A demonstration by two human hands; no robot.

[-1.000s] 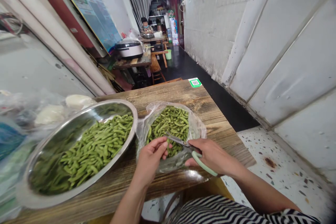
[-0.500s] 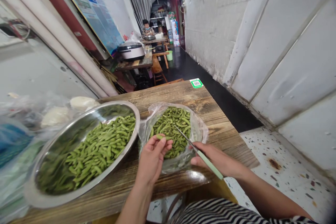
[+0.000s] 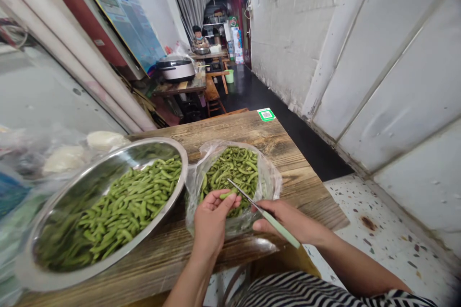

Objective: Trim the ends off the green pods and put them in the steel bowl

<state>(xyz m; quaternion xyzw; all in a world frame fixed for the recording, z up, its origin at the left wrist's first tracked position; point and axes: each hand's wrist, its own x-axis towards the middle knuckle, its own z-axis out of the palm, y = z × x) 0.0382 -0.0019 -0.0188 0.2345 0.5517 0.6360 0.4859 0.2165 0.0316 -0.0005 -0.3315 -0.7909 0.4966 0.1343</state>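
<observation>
My left hand pinches a green soybean pod between thumb and fingers, above the near side of a clear plastic bag. Many green and darker pods fill the open bag. My right hand is closed on a pair of scissors with a pale green handle. Their thin metal blades point up and left, with the tip just beyond the held pod. To the left stands a wide steel basin holding a heap of cut-looking green pods.
A wooden table bears the basin and bag. Plastic bags with pale contents lie left of the basin. A QR code card lies at the far corner. Beyond stand a cooker and a seated person.
The scissors have moved left and down, bringing their blades closer to the pod. My left hand has turned slightly, with its fingers drawn closer round the pod. The camera view has shifted slightly.
</observation>
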